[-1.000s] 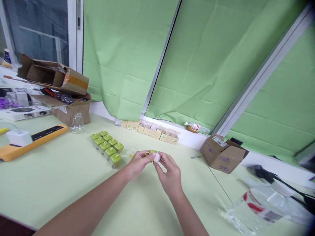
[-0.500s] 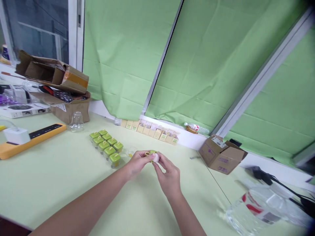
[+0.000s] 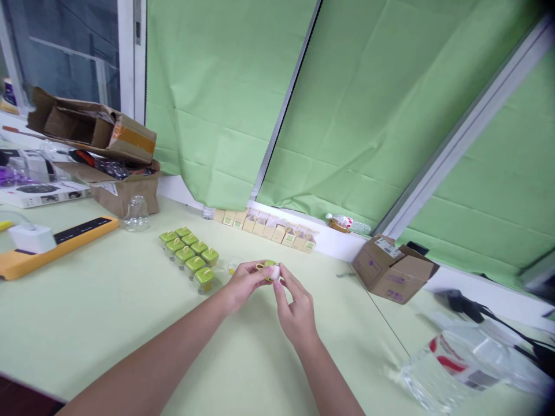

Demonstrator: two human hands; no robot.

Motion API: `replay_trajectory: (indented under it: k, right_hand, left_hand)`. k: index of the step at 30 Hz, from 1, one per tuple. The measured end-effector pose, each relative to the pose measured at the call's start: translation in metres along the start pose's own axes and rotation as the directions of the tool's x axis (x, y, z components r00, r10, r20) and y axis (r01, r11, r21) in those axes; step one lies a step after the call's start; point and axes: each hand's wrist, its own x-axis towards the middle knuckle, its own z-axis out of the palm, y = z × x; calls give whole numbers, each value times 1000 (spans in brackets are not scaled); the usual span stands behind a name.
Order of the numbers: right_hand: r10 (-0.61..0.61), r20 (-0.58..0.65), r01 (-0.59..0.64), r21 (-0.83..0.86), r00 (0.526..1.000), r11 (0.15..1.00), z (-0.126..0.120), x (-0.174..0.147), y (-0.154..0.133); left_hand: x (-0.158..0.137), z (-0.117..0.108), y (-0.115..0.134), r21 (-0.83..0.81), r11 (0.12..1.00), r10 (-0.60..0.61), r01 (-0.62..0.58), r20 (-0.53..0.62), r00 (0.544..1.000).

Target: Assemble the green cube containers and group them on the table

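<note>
Above the table, my left hand [image 3: 244, 285] pinches a green lid [image 3: 270, 263] with a yellow loop sticking out on its left. A rounded white piece [image 3: 275, 273] sits against the lid's side facing me. My right hand [image 3: 297, 312] has its thumb and fingertips closed on that white piece from the right. How the two parts join is hidden by my fingers. Just behind my left hand stands a small clear cup [image 3: 234, 263] with something yellow inside. To the left, several small clear jars with green lids [image 3: 195, 264] and yellow loops stand in two rows.
Small tan cartons [image 3: 277, 233] line the wall. An orange power strip [image 3: 65, 241], a clear jar [image 3: 136, 214] and stacked cardboard boxes [image 3: 130, 138] are left. Right are an opened carton [image 3: 392, 268], a large plastic bottle [image 3: 451, 364] and black cables [image 3: 468, 306].
My right thumb and fingers have shifted slightly on the white piece, leaving more of it and the green lid showing. Both hands stay in nearly the same place.
</note>
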Motion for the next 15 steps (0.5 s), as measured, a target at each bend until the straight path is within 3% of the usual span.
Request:
replay_trajectory:
  k: [2,6,10,15]
  right_hand:
    - [164,22,-165,163,986,973,3,1,0]
    - [386,113,-388,499,916,775,10,5,-1]
    - [439,166,-443,607,883,660,12,6,-3]
    - [463,251,-515,579,850,632,10,6,-3]
  left_hand:
    - [2,1,-2,124,991,53,-48,-43,998]
    - [5,4,-7,316,945,138,-81,-163,977]
    - [6,0,-10,462,878,228,-124,-175,958]
    - [6,-9,-7,715,637,450,-289,-41,892]
